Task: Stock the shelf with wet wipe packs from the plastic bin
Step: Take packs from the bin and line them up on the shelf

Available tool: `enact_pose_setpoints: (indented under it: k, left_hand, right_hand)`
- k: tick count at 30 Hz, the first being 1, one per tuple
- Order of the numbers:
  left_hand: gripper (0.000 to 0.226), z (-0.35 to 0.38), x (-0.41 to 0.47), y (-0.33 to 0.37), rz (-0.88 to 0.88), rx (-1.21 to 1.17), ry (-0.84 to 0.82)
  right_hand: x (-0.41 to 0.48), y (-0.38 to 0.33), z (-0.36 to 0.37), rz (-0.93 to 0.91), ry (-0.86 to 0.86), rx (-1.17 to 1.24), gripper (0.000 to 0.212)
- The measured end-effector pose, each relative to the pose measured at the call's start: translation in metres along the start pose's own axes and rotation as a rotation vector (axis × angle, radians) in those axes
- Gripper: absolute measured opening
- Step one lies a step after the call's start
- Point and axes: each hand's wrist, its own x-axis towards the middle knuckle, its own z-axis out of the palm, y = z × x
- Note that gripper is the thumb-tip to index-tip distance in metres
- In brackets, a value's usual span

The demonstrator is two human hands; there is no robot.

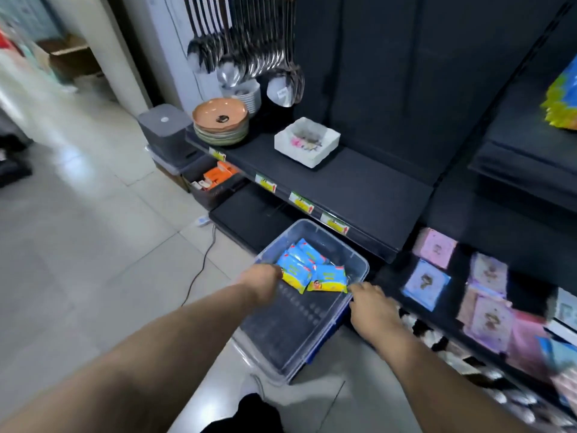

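Observation:
A clear plastic bin [356, 260] sits on the floor in front of the dark shelf [359, 189]. Several blue and yellow wet wipe packs [327, 278] lie at its far end. My left hand [265, 281] reaches into the bin from the left, fingers at the nearest pack; whether it grips the pack is hidden by the wrist. My right hand [371, 303] rests on the bin's right rim, fingers spread toward the packs. The near half of the bin holds nothing.
On the shelf stand a stack of plates [220, 125] and a white square dish [307, 140]; ladles [249, 48] hang above. Pastel packets [487, 295] fill the lower shelf at right. A basket with orange boxes [215, 182] and a cable [203, 260] are on the floor.

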Motion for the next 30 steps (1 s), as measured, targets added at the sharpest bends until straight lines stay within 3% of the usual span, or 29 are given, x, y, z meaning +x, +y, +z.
enact_pose_setpoints:
  k: [7,12,17,26,30]
  left_hand:
    - [0.036,-0.002,0.064,-0.041,-0.01,0.02,-0.114]
    - [0.036,0.016,0.095,-0.051,-0.113,-0.058,-0.246]
    - [0.047,0.035,0.124,-0.056,-0.227,-0.148,-0.261]
    - [0.038,0.095,0.198,-0.049,-0.355,-0.242,-0.307]
    - [0.034,0.126,0.209,-0.048,-0.317,-0.262,-0.33]
  right_hand:
    - [0.049,-0.036,0.026,0.074,-0.126,0.056,0.046]
    - [0.093,-0.026,0.04,0.098,-0.147,0.097,0.042]
    - [0.154,-0.017,0.057,0.039,-0.23,0.077,0.042]
    - [0.257,-0.001,0.114,-0.029,-0.333,0.008,0.062]
    - [0.274,0.001,0.142,-0.036,-0.333,-0.085,0.059]
